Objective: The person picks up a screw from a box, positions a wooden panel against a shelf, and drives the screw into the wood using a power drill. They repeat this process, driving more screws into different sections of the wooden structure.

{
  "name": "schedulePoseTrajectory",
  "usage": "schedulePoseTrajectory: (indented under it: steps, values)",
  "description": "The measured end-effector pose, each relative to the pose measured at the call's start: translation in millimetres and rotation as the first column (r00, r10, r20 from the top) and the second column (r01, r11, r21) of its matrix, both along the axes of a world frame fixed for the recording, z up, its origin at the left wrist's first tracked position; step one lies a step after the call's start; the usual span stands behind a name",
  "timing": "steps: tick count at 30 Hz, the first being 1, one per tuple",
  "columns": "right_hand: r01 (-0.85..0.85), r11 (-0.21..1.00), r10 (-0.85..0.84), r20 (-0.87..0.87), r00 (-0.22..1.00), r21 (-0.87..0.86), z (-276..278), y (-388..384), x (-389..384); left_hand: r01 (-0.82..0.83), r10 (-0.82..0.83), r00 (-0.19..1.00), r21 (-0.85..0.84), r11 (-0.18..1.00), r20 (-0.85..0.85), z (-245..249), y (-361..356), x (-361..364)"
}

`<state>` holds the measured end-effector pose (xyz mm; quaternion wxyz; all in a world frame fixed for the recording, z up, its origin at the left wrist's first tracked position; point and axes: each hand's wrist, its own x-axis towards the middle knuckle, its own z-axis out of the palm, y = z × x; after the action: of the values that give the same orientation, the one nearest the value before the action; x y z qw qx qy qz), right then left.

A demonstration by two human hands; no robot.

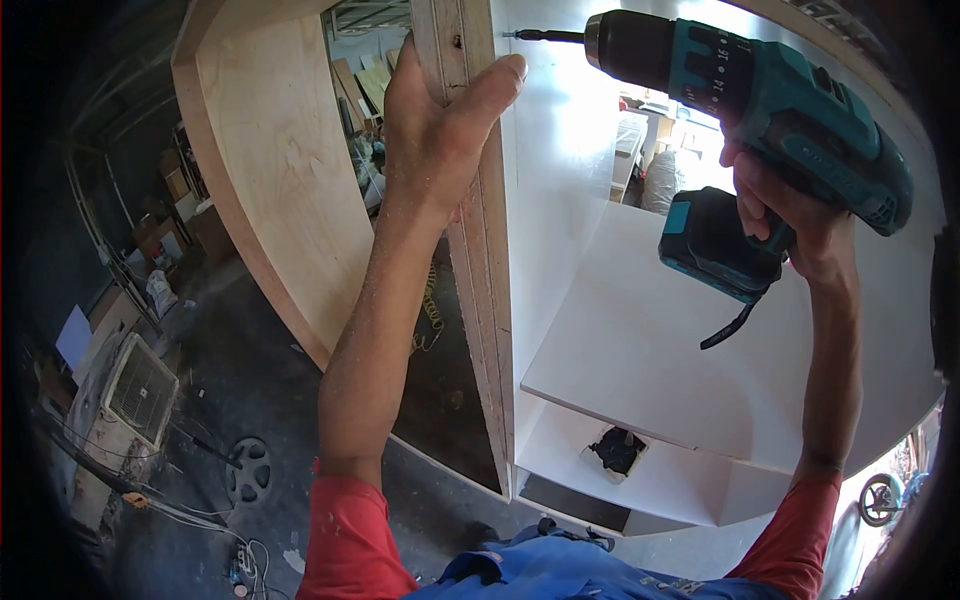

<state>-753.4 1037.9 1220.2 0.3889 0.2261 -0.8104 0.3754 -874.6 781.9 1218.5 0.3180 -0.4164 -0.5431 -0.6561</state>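
My right hand (795, 215) is wrapped round the handle of a teal and black cordless drill (740, 80), which points left. At the drill's front, the long driver bit has its tip at a screw (512, 35) on the white panel (555, 130). My left hand (445, 130) grips the upright wooden edge (480, 250) beside that panel, thumb on the near face and fingers partly hidden behind it. The drill's battery hangs below, with a black strap under it.
A curved plywood panel (285, 160) stands at the left. White shelves (660, 350) lie below the drill, with a black object (617, 452) in a lower compartment. Cables, a wheel-like grey part (250, 470) and a framed grille (142, 392) are on the left.
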Motion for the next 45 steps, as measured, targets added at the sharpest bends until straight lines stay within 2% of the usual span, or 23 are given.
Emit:
schedulePoseTrajectory:
  steps: [4, 6, 9, 13, 15, 19, 24, 28, 34, 36, 42, 45]
  values:
    - [0.011, 1.0, -0.012, 0.048, 0.999, 0.02, 8.4, -8.3, 5.6, -0.025, 0.025, 1.0, -0.018, 1.0, 0.004, 1.7, -5.3, -0.3]
    - [-0.085, 0.996, 0.085, -0.022, 0.996, 0.016, 5.4, -4.9, 2.5, 0.025, -0.021, 0.999, -0.112, 0.993, 0.042, 6.0, -12.2, 1.8]
    - [-0.131, 0.991, 0.133, 0.029, 0.991, -0.038, 11.0, -7.1, 6.3, 0.023, -0.023, 1.0, -0.036, 0.999, -0.016, 4.1, -5.5, 7.6]
    - [-0.104, 0.994, 0.104, 0.014, 0.994, -0.026, 10.9, -4.2, 4.6, 0.077, -0.076, 0.997, 0.009, 0.997, -0.022, -3.3, -3.4, -11.8]
    - [-0.093, 0.994, 0.096, 0.039, 0.995, -0.06, 10.3, -4.9, 5.2, -0.072, 0.072, 0.988, 0.003, 0.997, -0.137, -2.9, -2.9, -17.2]
    - [-0.149, 0.984, 0.15, 0.002, 0.989, -0.096, 4.2, -5.2, -0.5, -0.151, 0.149, 0.983, -0.008, 0.989, -0.105, -3.1, -5.1, -15.3]
    - [-0.13, 0.979, 0.135, 0.022, 0.991, -0.154, 5.7, -8.1, 2.8, -0.159, 0.158, 0.986, -0.009, 0.987, -0.05, -1.6, -4.6, -9.9]
    - [-0.139, 0.979, 0.142, 0.01, 0.99, -0.148, 5.5, -6.2, 3.6, -0.137, 0.138, 0.987, 0.01, 0.99, -0.08, -2.1, -3.6, -14.6]
    - [-0.062, 0.991, 0.068, 0.041, 0.997, -0.117, 5.3, 0.7, 7.4, -0.12, 0.121, 0.987, 0.022, 0.993, -0.106, -1.6, -2.7, -15.6]
    - [0.007, 0.993, -0.003, 0.041, 0.999, -0.118, 7.0, -4.4, 11.9, -0.122, 0.124, 0.986, 0.029, 0.992, -0.116, -1.9, -2.7, -15.8]
    - [-0.028, 0.998, 0.028, -0.01, 1.0, -0.058, 5.0, -3.3, 12.2, -0.127, 0.129, 0.985, 0.026, 0.992, -0.113, -3.5, -2.3, -12.3]
    - [-0.057, 0.996, 0.059, 0.028, 0.998, -0.072, 8.0, -7.9, 15.4, -0.116, 0.12, 0.985, 0.04, 0.992, -0.12, -3.9, -1.2, -16.4]
